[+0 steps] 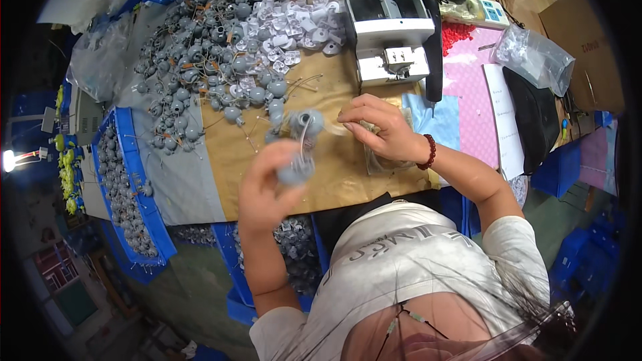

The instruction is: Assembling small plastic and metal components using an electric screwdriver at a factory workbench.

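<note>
My left hand point(267, 187) is closed around a round grey plastic part point(296, 171), blurred by motion. Just beyond it is another grey ball-shaped part point(307, 122) with an opening on top. It is blurred too, and I cannot tell whether the two are joined. To the right, my right hand point(382, 128) has thumb and fingertips pinched together above the brown work surface point(227, 174). Whatever sits between those fingertips is too small to make out. Under that hand lies a clear plastic bag point(388, 164), partly covered by the palm.
Grey ball-shaped parts with wires point(194, 60) are heaped at the far left, beside translucent white pieces point(287, 30). A white-and-black machine point(384, 27) stands at the back, a black electric screwdriver point(434, 47) hanging beside it. A blue tray point(144, 194) of grey parts is at left.
</note>
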{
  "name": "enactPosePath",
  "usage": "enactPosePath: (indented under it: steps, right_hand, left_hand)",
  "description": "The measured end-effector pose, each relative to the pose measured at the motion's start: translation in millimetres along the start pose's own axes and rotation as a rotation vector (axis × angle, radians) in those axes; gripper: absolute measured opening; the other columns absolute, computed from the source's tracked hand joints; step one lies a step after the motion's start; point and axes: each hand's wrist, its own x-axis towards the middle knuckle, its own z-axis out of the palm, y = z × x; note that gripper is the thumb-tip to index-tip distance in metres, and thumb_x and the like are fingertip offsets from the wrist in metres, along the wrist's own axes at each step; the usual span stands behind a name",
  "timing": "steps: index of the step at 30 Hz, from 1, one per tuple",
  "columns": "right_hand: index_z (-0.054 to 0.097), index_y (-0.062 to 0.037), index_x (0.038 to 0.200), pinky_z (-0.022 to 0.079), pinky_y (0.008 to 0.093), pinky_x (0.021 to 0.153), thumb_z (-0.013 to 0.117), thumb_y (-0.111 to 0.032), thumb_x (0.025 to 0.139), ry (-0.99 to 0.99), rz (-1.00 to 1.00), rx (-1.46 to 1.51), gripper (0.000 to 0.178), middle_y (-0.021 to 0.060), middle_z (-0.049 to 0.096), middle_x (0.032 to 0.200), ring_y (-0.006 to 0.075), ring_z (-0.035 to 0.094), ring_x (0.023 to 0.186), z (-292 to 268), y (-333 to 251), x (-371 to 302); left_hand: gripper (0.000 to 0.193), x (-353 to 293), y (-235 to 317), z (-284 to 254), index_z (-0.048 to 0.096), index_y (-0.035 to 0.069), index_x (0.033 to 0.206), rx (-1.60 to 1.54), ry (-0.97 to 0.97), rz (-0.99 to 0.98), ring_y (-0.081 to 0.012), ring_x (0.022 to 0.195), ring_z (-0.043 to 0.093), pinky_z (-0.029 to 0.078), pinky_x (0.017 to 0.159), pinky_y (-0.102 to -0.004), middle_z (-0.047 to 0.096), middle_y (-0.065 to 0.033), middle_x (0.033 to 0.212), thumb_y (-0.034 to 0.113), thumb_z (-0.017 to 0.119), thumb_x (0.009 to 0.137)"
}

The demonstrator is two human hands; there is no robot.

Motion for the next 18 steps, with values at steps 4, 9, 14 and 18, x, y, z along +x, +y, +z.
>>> enactPosePath:
  steps: [4,9,14,18]
  right_hand:
    - [0.069,-0.0015,0.105,0.052,0.0349,0.08,0.067,-0.001,0.088,0.014,-0.013,-0.004,0.017,0.0118,0.065,0.101,0.0274,0.064,0.093,0.4,2.7,3.8]
    - [0.069,-0.0015,0.105,0.052,0.0337,0.081,0.066,0.0,0.089,0.018,0.026,0.008,0.016,0.0126,0.067,0.101,0.0271,0.065,0.094,0.6,0.5,-4.4]
    - [0.069,-0.002,0.104,0.052,0.0345,0.08,0.067,-0.001,0.088,0.06,0.016,0.045,0.016,0.0123,0.067,0.102,0.0274,0.065,0.094,0.5,1.2,-2.7]
    - [0.069,-0.0034,0.103,0.052,0.0372,0.079,0.069,-0.005,0.087,0.047,0.046,0.009,0.016,0.0127,0.065,0.102,0.0296,0.064,0.094,0.3,7.1,-12.5]
  left_hand:
    - [0.046,-5.4,-48.0,-23.9,0.05,0.002,0.131,0.006,0.032,-0.309,-0.0195,0.097,0.065,0.055,0.082,-0.0329,0.059,-0.0132,0.12,-0.003,0.062,0.087]
    - [0.046,-4.6,13.5,-2.5,0.047,0.002,0.13,-0.53,-0.151,0.184,-0.0211,0.097,0.066,0.056,0.081,-0.0326,0.059,-0.0148,0.117,-0.004,0.059,0.085]
    - [0.042,2.6,-43.9,-13.2,0.05,0.003,0.121,-0.312,-0.025,-0.223,-0.0206,0.105,0.062,0.053,0.087,-0.0306,0.056,-0.0149,0.117,-0.013,0.049,0.082]
    - [0.03,4.1,-28.2,-8.9,0.053,0.003,0.116,-0.307,-0.126,-0.13,-0.0239,0.109,0.058,0.052,0.084,-0.0328,0.051,-0.0139,0.122,-0.003,0.052,0.086]
